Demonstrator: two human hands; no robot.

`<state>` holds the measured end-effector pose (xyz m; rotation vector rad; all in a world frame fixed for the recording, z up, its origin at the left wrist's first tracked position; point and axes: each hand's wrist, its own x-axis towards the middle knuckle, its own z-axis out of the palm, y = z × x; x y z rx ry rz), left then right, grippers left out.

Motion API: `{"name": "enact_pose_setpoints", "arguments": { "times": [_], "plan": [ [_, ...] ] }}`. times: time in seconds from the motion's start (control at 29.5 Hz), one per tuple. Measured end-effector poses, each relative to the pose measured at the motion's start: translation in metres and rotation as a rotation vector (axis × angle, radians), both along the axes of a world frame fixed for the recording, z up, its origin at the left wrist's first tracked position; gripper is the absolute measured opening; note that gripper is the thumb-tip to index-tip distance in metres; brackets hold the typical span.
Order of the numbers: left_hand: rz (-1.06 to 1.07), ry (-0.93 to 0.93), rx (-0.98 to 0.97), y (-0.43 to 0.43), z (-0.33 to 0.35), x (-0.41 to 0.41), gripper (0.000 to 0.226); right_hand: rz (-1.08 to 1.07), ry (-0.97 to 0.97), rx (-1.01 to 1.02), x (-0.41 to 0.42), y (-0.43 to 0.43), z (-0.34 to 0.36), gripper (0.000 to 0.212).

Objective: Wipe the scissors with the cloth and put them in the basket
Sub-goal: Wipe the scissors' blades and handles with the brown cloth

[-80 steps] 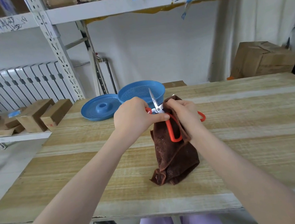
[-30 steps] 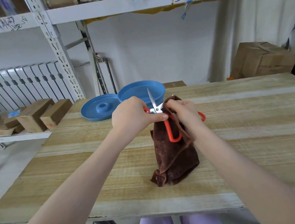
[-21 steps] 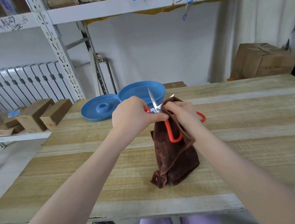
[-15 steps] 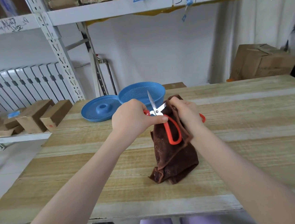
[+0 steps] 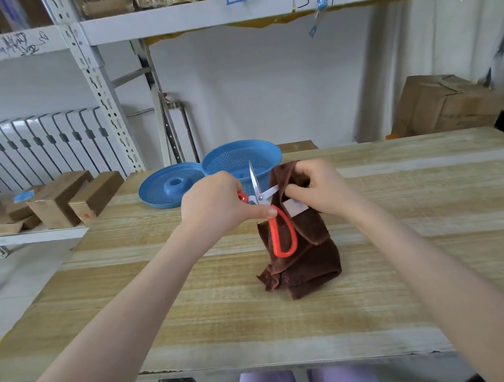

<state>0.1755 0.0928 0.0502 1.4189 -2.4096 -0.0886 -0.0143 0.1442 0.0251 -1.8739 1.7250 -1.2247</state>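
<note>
From the bottom of the frame, the wooden table [image 5: 194, 317] runs bare up to the brown cloth [image 5: 305, 262], whose lower end is bunched on the boards at centre while its upper part is lifted. Just above it, my left hand [image 5: 215, 206] is curled round the scissors [image 5: 260, 197] at the orange handles, thumb pressed beside the pivot, with one handle loop hanging down in front of the cloth. My right hand [image 5: 317, 188] pinches a fold of cloth over the blade that points right. The other blade stands upright and bare, so the scissors are open in a V. I judge this to be mid-wipe. To do it well I would draw the cloth from pivot to tip along the flat of the blade, fingers behind the fabric and off the edge, then do the upright blade and close the scissors before moving them. The blue basket [image 5: 241, 156] sits just behind the hands at centre, mouth up, with a blue lid [image 5: 165, 187] touching its left side. To the right the tabletop is open, while the near edge is well apart from the work.
</note>
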Motion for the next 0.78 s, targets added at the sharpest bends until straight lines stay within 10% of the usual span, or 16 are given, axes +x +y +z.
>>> {"name": "enact_pose_setpoints", "arguments": {
  "times": [0.78],
  "plan": [
    [-0.068,-0.079,0.033,0.003,0.008,-0.007,0.071,0.195,0.003,0.188,-0.018,-0.005,0.022,0.030]
  ]
}}
